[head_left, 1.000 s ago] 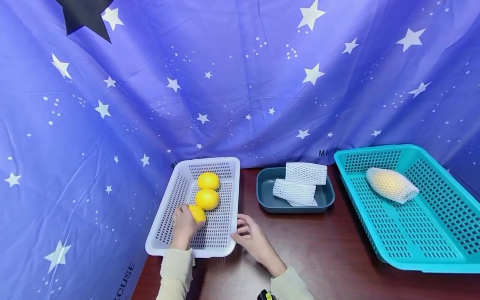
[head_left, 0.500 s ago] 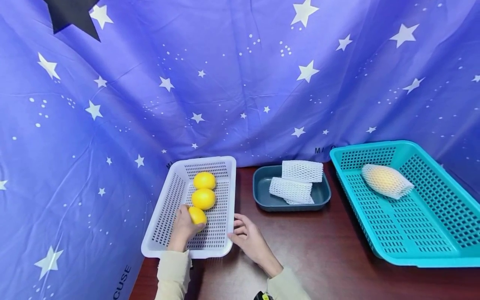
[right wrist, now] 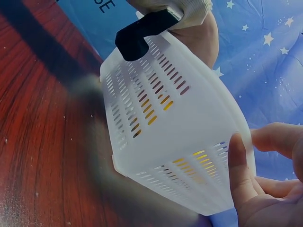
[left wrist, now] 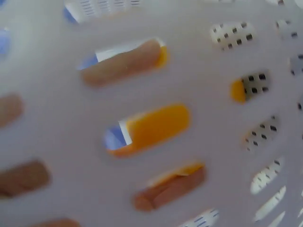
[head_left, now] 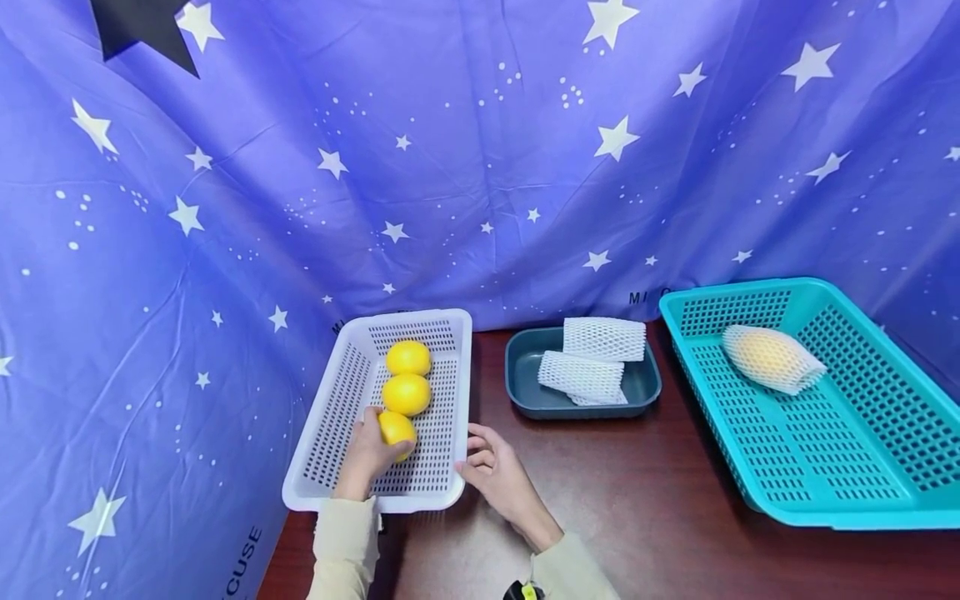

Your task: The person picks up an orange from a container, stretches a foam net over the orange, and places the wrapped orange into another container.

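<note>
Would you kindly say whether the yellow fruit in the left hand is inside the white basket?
Inside: the head view shows the left hand gripping the yellow fruit within the rim of the white basket.

Near the far edge of the surface (head_left: 600, 492), a dark tray (head_left: 585, 412) is holding white foam nets (head_left: 581, 375). Further right, a teal basket (head_left: 847, 515) is carrying a netted object (head_left: 768, 358), probably a yellow fruit. Blue star-printed cloth (head_left: 465, 192) is hanging beyond the far and left edges.
</note>
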A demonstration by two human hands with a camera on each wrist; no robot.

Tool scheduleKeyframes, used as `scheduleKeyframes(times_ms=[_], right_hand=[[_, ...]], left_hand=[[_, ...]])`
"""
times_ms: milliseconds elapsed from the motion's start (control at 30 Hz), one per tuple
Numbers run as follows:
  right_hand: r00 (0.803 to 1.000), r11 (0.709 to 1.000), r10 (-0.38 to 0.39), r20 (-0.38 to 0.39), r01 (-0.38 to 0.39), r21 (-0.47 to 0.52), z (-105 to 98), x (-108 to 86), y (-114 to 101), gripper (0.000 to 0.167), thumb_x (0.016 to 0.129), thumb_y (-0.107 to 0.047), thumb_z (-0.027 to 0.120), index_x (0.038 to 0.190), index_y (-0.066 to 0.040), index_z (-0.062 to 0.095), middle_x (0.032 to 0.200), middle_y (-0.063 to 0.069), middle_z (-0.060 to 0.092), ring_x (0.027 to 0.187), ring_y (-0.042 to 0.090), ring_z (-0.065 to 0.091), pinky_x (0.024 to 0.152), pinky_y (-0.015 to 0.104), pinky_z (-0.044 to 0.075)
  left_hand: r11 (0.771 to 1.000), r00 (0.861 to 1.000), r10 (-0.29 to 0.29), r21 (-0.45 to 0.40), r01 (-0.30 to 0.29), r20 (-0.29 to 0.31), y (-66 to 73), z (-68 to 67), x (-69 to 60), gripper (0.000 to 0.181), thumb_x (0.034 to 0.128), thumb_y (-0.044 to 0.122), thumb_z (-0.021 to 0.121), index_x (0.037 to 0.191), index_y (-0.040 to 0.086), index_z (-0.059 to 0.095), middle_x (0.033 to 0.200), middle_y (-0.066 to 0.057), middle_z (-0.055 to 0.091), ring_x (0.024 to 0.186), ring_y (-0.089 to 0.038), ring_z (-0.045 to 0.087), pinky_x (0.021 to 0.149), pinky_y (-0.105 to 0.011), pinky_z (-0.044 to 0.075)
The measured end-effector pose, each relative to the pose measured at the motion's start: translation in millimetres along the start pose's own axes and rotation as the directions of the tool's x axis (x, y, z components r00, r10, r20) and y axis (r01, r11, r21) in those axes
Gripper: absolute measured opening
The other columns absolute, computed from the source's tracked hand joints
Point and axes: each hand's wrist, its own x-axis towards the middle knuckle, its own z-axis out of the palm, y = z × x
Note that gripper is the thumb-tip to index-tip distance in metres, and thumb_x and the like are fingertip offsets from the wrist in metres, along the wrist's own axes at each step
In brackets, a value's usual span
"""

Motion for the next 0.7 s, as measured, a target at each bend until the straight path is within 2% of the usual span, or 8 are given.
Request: scheduleKeyframes(times_ms=[100,200,433,533,700], right_hand=[[1.0,1.0,0.015,0.0,-0.015,0.007,0.9,0.1,0.4,0.06,0.092,-0.005,0.066,0.145,0.005,0.039,0.121,0.019,0.059,0.092,0.019,0.066,0.078,0.02,0.054],[1.0,1.0,0.012,0.004,-0.012,0.005,0.7,-0.2,-0.1,0.06,0.093,-0.005,0.066,0.146,0.005,0.039,0.121,0.019,0.058,0.092,0.019,0.066,0.079,0.02,0.054],[1.0,1.0,0.005,-0.002,-0.005,-0.001,-0.7,-1.3,-3.0,0.06,0.093,-0.007,0.065,0.146,0.004,0.038,0.122,0.02,0.058,0.092,0.019,0.066,0.081,0.022,0.055],[1.0,1.0,0.009,-0.006,-0.009,0.006,-0.5,-1.9,-2.8,0.06,0.093,-0.006,0.065,0.146,0.005,0.038,0.123,0.021,0.058,0.092,0.02,0.066,0.08,0.021,0.055],[1.0,1.0,0.003,-0.008,-0.003,0.016,0.9,-3.0,-0.9,0.061,0.092,-0.004,0.065,0.146,0.006,0.038,0.123,0.021,0.058,0.093,0.022,0.066,0.079,0.021,0.054]], left_hand=[[1.0,1.0,0.006,-0.021,-0.006,0.009,0.0,-2.8,-2.9,0.071,0.0827,0.014,0.078,0.138,-0.004,0.037,0.123,-0.031,0.051,0.106,-0.042,0.053,0.094,-0.058,0.045],[0.998,0.999,0.038,-0.051,-0.038,-0.003,0.8,-4.2,-5.1,0.072,0.0836,0.014,0.079,0.14,-0.004,0.037,0.129,-0.03,0.051,0.111,-0.041,0.053,0.098,-0.059,0.044],[0.976,0.982,0.158,-0.134,-0.171,-0.1,8.0,-6.9,-6.9,0.076,0.0779,0.015,0.084,0.138,-0.003,0.04,0.134,-0.025,0.052,0.114,-0.038,0.054,0.1,-0.057,0.045],[0.97,0.981,0.162,-0.163,-0.178,-0.106,12.0,-9.5,-9.8,0.077,0.0773,0.017,0.085,0.138,-0.001,0.04,0.133,-0.024,0.053,0.112,-0.038,0.055,0.099,-0.056,0.048],[0.971,0.987,0.13,-0.188,-0.147,-0.099,17.4,-13.9,-16.2,0.085,0.0731,0.022,0.087,0.14,0.001,0.04,0.134,-0.022,0.051,0.111,-0.036,0.056,0.096,-0.054,0.051]])
